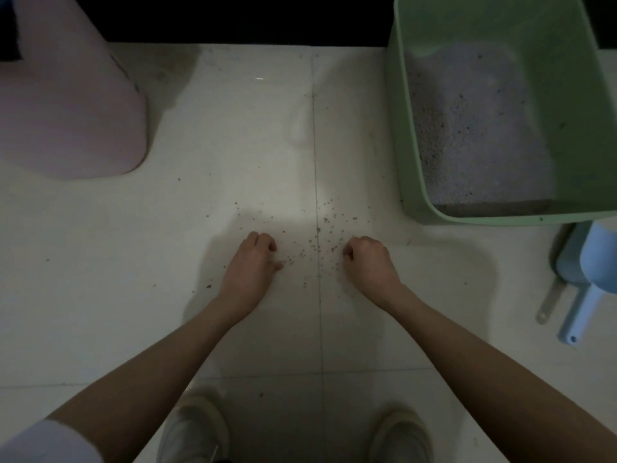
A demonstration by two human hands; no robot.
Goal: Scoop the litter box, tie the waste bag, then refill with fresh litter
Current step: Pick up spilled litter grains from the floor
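The left hand [251,259] and the right hand [366,259] are seen lowered to the floor [167,279], fingers curled under; whether grains are pinched cannot be told. Spilled litter [317,242] is scattered between them. A stray clean-up step is judged in hand. The litter box [410,162], holding litter, stands at right, the scoop [597,279] beside it; gathering the grains is called for next.

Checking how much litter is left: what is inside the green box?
The green litter box holds grey litter with dark specks, spread across its floor. Anything buried beneath the surface is covered, and its right part is cut off by the frame.
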